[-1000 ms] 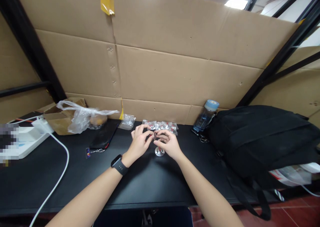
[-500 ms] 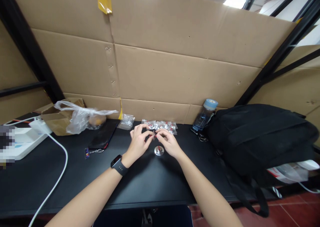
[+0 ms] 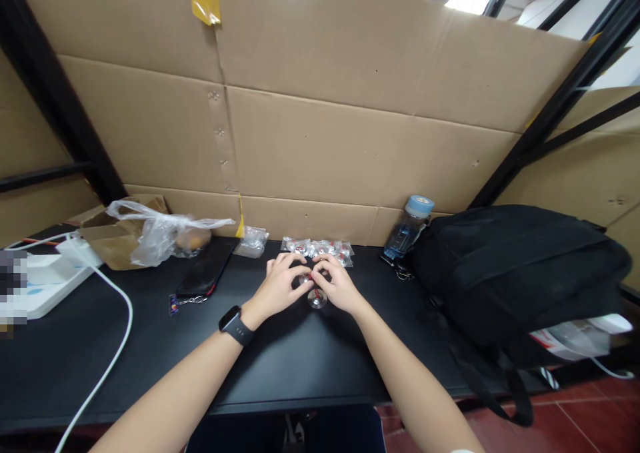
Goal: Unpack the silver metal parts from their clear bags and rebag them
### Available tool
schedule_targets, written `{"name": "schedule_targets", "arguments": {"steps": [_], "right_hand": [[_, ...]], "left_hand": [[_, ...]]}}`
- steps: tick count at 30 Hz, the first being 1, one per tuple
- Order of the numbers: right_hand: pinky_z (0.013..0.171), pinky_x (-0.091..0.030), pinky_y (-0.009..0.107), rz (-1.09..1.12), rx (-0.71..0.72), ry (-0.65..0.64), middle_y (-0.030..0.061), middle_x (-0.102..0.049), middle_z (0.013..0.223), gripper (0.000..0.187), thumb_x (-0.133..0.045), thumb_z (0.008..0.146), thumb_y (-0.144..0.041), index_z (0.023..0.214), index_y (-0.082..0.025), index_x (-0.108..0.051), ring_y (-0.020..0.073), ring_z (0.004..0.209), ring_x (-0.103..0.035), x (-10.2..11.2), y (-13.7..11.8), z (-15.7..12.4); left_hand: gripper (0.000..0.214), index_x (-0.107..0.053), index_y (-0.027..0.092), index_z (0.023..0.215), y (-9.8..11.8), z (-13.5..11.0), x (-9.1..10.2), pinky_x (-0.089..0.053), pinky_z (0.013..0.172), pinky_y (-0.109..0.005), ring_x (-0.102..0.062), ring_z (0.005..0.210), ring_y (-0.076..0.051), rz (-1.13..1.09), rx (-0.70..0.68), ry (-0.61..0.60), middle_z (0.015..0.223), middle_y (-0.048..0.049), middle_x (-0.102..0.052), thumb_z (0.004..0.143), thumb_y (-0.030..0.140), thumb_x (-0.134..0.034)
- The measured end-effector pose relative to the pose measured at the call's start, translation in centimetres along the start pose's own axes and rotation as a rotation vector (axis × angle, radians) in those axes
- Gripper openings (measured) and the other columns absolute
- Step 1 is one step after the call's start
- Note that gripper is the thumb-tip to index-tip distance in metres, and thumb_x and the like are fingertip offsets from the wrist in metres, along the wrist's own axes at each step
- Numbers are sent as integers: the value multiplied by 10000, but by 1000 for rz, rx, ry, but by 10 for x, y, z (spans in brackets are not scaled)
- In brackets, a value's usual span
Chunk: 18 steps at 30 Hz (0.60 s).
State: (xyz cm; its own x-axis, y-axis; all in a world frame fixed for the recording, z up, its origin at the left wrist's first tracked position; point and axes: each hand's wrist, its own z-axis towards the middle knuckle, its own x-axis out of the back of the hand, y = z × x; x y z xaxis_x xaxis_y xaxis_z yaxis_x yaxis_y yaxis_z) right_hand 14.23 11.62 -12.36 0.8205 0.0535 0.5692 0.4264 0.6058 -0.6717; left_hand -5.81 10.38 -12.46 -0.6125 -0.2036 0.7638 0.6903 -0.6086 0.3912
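Note:
My left hand (image 3: 283, 283), with a dark watch (image 3: 235, 323) on its wrist, pinches a small red-and-silver disc (image 3: 305, 278) between thumb and fingers. From the other side, my right hand (image 3: 335, 285) closes its thumb and fingertips on the same disc. The fingers cover much of it, so its details do not show. Just below them, a shiny round metal disc (image 3: 317, 298) with a red mark lies on the black table (image 3: 300, 366). Beyond the hands, several similar red-and-silver pieces in clear packets (image 3: 320, 248) lie in a row.
Clear plastic bags (image 3: 253, 242) and a black pouch (image 3: 203, 273) lie left of the packets. Farther left are a cardboard box (image 3: 113, 243) and a white cable (image 3: 123, 346). A blue-capped bottle (image 3: 403, 230) and black backpack (image 3: 515, 273) stand right. Cardboard (image 3: 320, 153) walls the back.
The held disc has turned from edge-on to show more of its face. Both hands have shifted slightly, and the fingertips are closer together. The disc on the table stays put.

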Motion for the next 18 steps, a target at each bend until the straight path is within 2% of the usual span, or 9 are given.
{"name": "schedule_targets", "arguments": {"steps": [2,5,7,9,11,13,15,18], "right_hand": [[945,-451,350,7,1,-20,69,-572,1200,169,-573,948,-341,856,-222,-650,225,1182,-535,1,-1,0],[842,-468,314,-62,-12,-69,57,-620,1095,147,-562,950,-334,902,-225,-648,197,1019,-589,4,1,-1],[770,-463,294,-152,-42,-137,35,-647,1000,140,-626,906,-341,1002,-241,-649,178,880,-600,8,5,-3],[698,-440,268,-235,-67,-234,14,-665,930,243,-727,821,-339,1039,-255,-660,166,791,-597,11,10,-7],[657,-414,248,-275,-74,-331,0,-678,851,178,-754,790,-307,943,-247,-686,153,735,-600,13,14,-9],[646,-404,239,-269,-78,-378,-10,-682,767,44,-713,822,-260,833,-230,-683,140,691,-604,12,17,-10],[633,-405,232,-233,-95,-356,-12,-687,736,30,-672,850,-230,821,-223,-679,130,658,-603,11,17,-9],[625,-428,228,-115,-120,-221,-5,-696,752,54,-631,885,-249,879,-212,-669,127,638,-607,11,15,-5]], "left_hand": [[210,-759,318,945,-2,0,-5,-350,911,-415,-458,1177,-266,-3,15,-23,1182,-41,-615,921,456,-602],[178,-774,317,864,-9,0,-8,-330,883,-401,-478,1114,-251,13,42,-22,1101,-34,-627,906,425,-639],[143,-779,328,885,-13,0,-7,-315,876,-400,-498,1060,-241,28,68,-13,1035,-31,-640,894,410,-662],[143,-779,341,931,-16,1,-5,-299,877,-403,-518,1021,-234,20,99,-16,977,-28,-664,899,410,-658],[160,-776,352,953,-18,1,-3,-284,883,-408,-535,1015,-233,-2,117,-31,955,-25,-698,920,405,-628],[174,-774,359,954,-18,2,-2,-270,891,-412,-549,1026,-235,-17,128,-39,968,-18,-730,937,393,-605],[172,-776,357,940,-16,2,-1,-260,901,-414,-565,1037,-235,-27,145,-40,993,-9,-751,935,391,-607],[175,-782,337,905,-13,4,1,-262,917,-414,-595,1034,-241,-48,210,-45,984,-8,-773,913,413,-624]]}}
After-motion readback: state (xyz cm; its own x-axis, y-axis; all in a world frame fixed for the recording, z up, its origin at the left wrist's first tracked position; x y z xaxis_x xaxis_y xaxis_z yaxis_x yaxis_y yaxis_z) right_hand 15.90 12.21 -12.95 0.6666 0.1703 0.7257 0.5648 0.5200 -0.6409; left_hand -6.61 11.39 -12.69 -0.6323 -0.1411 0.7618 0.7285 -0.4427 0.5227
